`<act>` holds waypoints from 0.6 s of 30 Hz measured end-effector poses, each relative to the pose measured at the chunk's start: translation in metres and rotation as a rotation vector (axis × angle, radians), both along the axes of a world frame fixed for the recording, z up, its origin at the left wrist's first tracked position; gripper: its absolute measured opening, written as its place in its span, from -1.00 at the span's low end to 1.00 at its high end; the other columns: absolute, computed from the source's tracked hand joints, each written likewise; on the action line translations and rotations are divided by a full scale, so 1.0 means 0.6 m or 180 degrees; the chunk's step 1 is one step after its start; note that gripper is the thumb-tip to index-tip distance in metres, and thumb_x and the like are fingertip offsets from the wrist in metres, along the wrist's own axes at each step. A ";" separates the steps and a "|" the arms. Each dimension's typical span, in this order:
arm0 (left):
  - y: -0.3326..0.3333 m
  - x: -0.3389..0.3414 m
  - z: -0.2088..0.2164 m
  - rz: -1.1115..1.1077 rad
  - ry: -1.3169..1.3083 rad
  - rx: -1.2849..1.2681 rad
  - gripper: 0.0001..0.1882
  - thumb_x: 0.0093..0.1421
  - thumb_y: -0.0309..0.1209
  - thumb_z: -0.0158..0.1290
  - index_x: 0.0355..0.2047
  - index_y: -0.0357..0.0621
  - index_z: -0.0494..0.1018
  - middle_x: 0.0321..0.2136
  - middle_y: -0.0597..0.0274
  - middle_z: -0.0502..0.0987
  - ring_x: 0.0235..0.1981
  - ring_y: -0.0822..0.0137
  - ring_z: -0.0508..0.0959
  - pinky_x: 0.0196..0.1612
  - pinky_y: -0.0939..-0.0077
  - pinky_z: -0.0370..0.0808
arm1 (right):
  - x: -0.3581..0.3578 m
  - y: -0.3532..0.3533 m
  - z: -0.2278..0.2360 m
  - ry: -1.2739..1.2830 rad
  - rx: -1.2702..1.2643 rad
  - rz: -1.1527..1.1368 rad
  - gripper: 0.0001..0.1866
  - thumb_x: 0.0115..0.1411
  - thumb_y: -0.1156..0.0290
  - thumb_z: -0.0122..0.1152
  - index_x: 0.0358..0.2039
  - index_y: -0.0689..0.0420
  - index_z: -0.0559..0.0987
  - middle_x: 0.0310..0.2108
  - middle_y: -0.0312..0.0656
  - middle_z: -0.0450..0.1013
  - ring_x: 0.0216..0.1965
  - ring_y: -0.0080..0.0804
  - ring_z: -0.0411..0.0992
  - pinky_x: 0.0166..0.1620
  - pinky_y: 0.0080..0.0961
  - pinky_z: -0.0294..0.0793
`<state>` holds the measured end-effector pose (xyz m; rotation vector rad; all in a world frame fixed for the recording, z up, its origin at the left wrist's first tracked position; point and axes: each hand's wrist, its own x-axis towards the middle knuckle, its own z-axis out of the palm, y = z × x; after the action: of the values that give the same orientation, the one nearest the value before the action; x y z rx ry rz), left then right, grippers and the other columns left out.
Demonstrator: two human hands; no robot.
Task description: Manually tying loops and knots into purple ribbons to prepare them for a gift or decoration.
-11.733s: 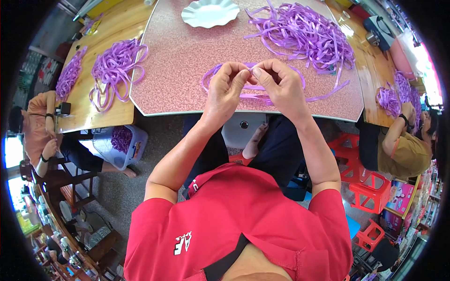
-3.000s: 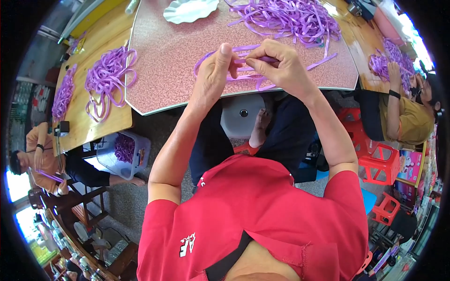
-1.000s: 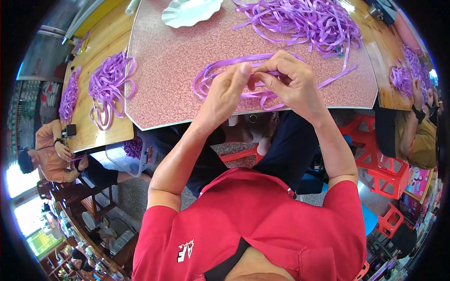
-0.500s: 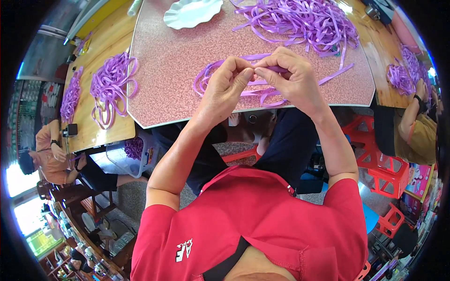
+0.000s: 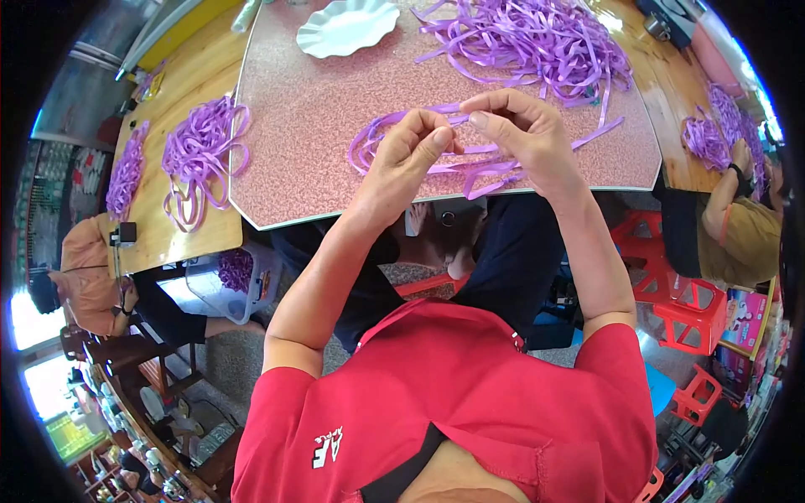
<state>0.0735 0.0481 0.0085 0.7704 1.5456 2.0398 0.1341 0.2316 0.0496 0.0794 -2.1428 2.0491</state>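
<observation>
Loops of purple ribbon point(image 5: 480, 170) lie on the pink speckled tabletop under and between my hands. My left hand point(image 5: 408, 159) is closed in a pinch, thumb against curled fingers, with a bit of the ribbon at its tips. My right hand point(image 5: 532, 142) is just to the right, thumb and forefinger drawn together near a stretch of the same ribbon. A small gap separates the two hands. What exactly sits between the fingertips is partly hidden. A large tangled heap of purple ribbon point(image 5: 537, 46) lies beyond my right hand.
A white scalloped plate point(image 5: 345, 33) stands at the far side of the pink tabletop point(image 5: 293, 126). More ribbon point(image 5: 204, 142) hangs over the left wooden table's edge. Co-workers sit at left point(image 5: 88, 251) and right point(image 5: 746, 239). Red stools point(image 5: 692, 318) stand at the right.
My fingertips, together before, have moved apart. The right hand's thumb and forefinger have shifted slightly right and loosened. At the left, the co-worker's arms have moved.
</observation>
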 end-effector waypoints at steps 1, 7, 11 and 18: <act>-0.004 0.002 0.001 0.0009 0.0006 0.0004 -0.79 0.39 -0.28 -0.03 -0.23 -0.20 0.40 -0.33 0.33 0.48 -0.25 0.52 0.43 -0.08 0.55 0.37 | -0.003 -0.001 -0.002 0.0006 0.0004 0.0009 -0.81 0.23 0.46 0.24 -0.15 0.20 0.61 -0.52 -0.50 0.37 -0.57 -0.81 0.21 -0.56 -0.77 0.12; -0.014 0.006 -0.001 0.0015 -0.0567 0.0587 -0.90 0.32 -0.41 0.05 -0.25 -0.16 0.45 -0.22 0.23 0.54 -0.18 0.44 0.47 0.02 0.47 0.37 | -0.015 -0.012 -0.037 -0.0697 -0.1318 0.0021 -0.80 0.22 0.39 0.28 -0.16 0.16 0.62 -0.51 -0.50 0.41 -0.62 -0.84 0.14 -0.59 -0.79 0.01; 0.000 0.016 0.006 0.0431 -0.0585 0.0945 -0.96 0.27 -0.47 0.09 -0.28 -0.13 0.49 -0.15 0.19 0.56 -0.17 0.44 0.46 0.00 0.47 0.37 | -0.008 -0.029 -0.050 -0.0811 -0.1191 -0.0224 -0.80 0.22 0.35 0.30 -0.18 0.16 0.63 -0.51 -0.50 0.43 -0.64 -0.86 0.12 -0.62 -0.79 -0.03; -0.008 -0.003 0.018 0.1488 0.3573 -0.0789 -0.85 0.07 -0.57 0.21 -0.33 -0.13 0.52 -0.23 0.20 0.57 -0.15 0.19 0.48 -0.06 0.34 0.39 | 0.001 -0.035 -0.046 -0.0192 -0.0629 -0.0210 -0.82 0.24 0.40 0.28 -0.26 0.27 0.64 -0.39 -0.31 0.56 -0.34 -0.68 0.44 -0.25 -0.72 0.42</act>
<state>0.0719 0.0435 0.0193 1.7450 2.7102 1.6467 0.1345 0.2105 0.0223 -0.0791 -1.9353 2.2379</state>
